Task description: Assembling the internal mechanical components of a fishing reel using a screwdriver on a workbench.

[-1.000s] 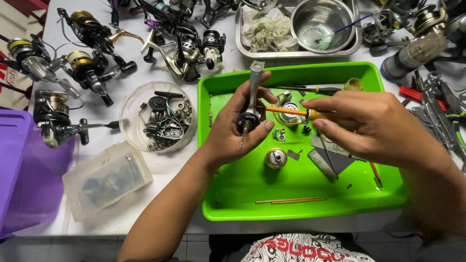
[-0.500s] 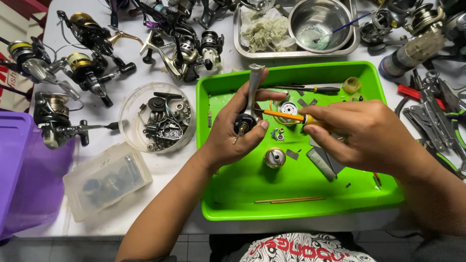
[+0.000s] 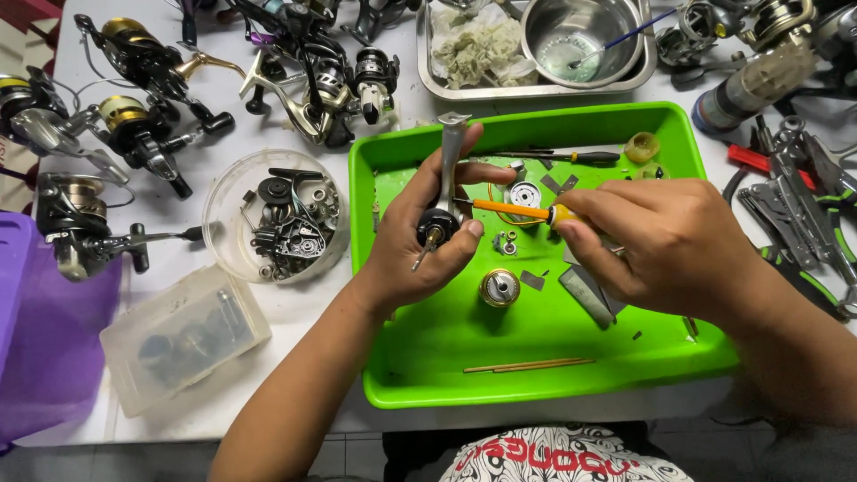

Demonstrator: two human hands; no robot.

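A: What is the person holding over the green tray (image 3: pixel 536 375)?

B: The left hand (image 3: pixel 420 241) is gripping a grey reel handle arm (image 3: pixel 449 161), fingers clamped round its dark lower hub, with the shaft pointing up and away. It is hanging just above the left part of the tray. The right hand (image 3: pixel 661 245) is pinching an orange-handled screwdriver (image 3: pixel 513 210), fingers closed on it, its tip lying toward the hub.

A: How is that part likely handling?

B: It is looking like stiff metal, light enough for one hand, probably greasy and so a little slippery. The thick hub is seeming the safest place to hold; the thin pin sticking out below is looking easy to bend.

A: And what is lying in the tray?

B: A small gold round cap (image 3: pixel 499 287) is sitting near the middle, a black-handled screwdriver (image 3: pixel 553 156) along the far edge, a yellowish ring (image 3: pixel 642 146) in the far right corner, and thin wooden sticks (image 3: pixel 531 365) near the front.

A: Other containers?

B: To the left, a clear round dish (image 3: pixel 223 223) is holding dark reel parts. Nearer, a clear lidded box (image 3: pixel 183 335) is holding dim shapes, too blurred to name. Far off, a steel tray (image 3: pixel 428 62) is carrying a steel bowl (image 3: pixel 580 36) and crumpled rags (image 3: pixel 482 45).
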